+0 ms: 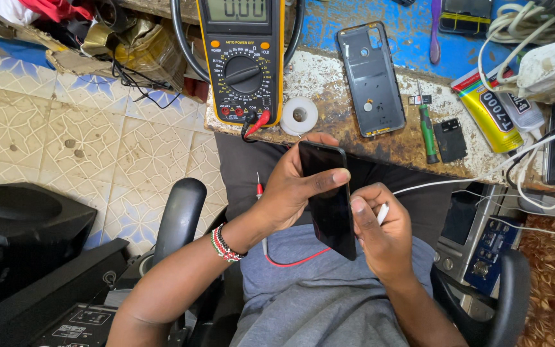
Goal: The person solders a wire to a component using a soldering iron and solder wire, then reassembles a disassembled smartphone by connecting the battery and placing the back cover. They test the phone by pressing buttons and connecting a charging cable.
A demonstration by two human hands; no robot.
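Note:
A black smartphone [329,199] with a dark screen is held over my lap. My left hand [290,193] grips it from the left, thumb across the screen. My right hand [383,238] touches the phone's lower right edge and pinches the white plug of a white cable [431,185] that runs off right toward the bench. A beaded bracelet [225,244] sits on my left wrist.
The worn workbench [354,138] carries a yellow multimeter [242,61], a white tape roll [299,115], a grey phone back cover [371,77], a green screwdriver [428,133], a small black part [450,139] and a glue tube [491,112]. Red probe lead [290,262] crosses my lap. Chair armrests [178,218] flank me.

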